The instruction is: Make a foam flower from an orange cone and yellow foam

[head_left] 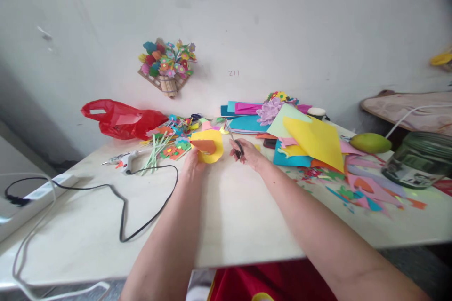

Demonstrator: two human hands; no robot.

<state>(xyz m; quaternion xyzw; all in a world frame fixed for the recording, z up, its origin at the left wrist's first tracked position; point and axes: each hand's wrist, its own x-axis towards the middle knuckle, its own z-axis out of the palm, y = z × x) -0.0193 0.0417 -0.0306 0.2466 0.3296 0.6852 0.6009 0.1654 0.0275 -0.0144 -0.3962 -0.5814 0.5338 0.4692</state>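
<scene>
My left hand [194, 163] grips a rounded yellow sheet [213, 156] together with an orange cone-like piece [204, 146] lying against it. To the right, my right hand [246, 154] has its fingers in the dark handles of a pair of scissors [239, 148]. The blades point up and left, a short distance from the yellow sheet and not touching it. Left of my left hand lie orange and green flower cutouts [172, 151] and a bundle of pale green strips [154, 150].
A white glue gun [129, 162] with a looping black cord [123, 207] lies left, near a red plastic bag [123, 120]. At the right are coloured sheets [314, 138], scraps, a green fruit [370, 143] and a glass jar [420, 160].
</scene>
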